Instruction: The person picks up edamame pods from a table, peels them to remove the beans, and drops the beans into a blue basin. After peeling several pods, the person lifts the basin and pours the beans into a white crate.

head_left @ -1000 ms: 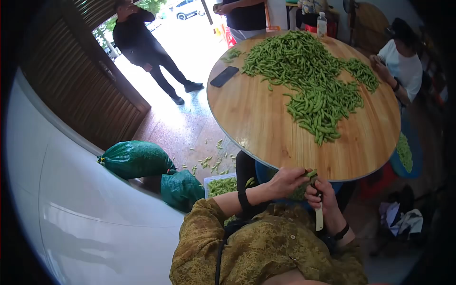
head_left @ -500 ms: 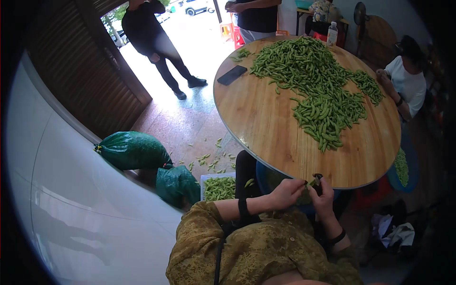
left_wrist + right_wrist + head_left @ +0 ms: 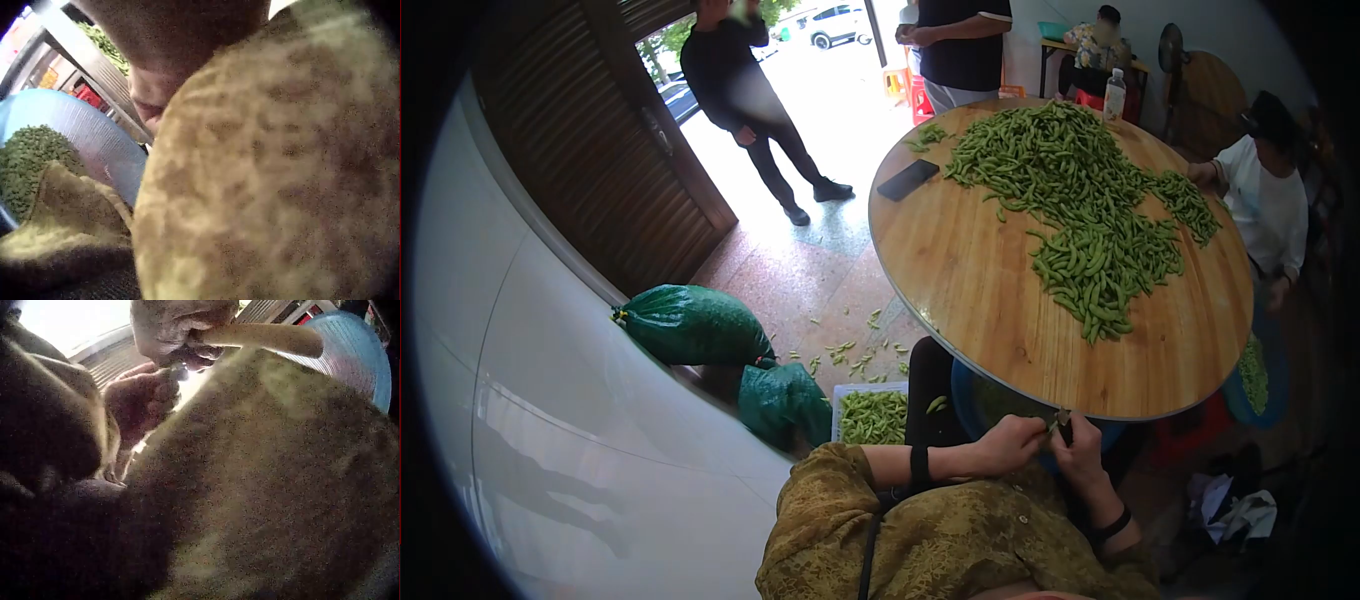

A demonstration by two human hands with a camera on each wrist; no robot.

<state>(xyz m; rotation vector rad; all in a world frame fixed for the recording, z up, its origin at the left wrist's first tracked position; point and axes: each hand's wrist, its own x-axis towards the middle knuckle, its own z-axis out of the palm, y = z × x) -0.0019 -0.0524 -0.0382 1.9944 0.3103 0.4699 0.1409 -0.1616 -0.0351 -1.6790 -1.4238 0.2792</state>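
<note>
Close together in front of my body, just below the table's near edge, both hands work at fingertip level. My left hand (image 3: 1008, 446) pinches a small green bean pod, mostly covered by the fingers. My right hand (image 3: 1080, 455) grips a tool whose smooth tan handle (image 3: 269, 339) sticks out of the fist in the right wrist view; its working end is hidden. In that view the left hand (image 3: 140, 400) lies right beside the gripping hand. A large heap of green bean pods (image 3: 1055, 170) covers the far half of the round wooden table (image 3: 970, 280).
Under the table edge stands a blue tub (image 3: 106, 137) with small green beans. A white crate (image 3: 837, 420) of pods and green sacks (image 3: 700, 325) sit at left on the floor. A phone (image 3: 908, 180) and bottle (image 3: 1114, 95) lie or stand on the table. Several people surround it.
The head view has shifted. The tan handle, hanging below my right hand earlier, no longer shows there, and less of the pod is visible. The seated person at right has lowered one arm.
</note>
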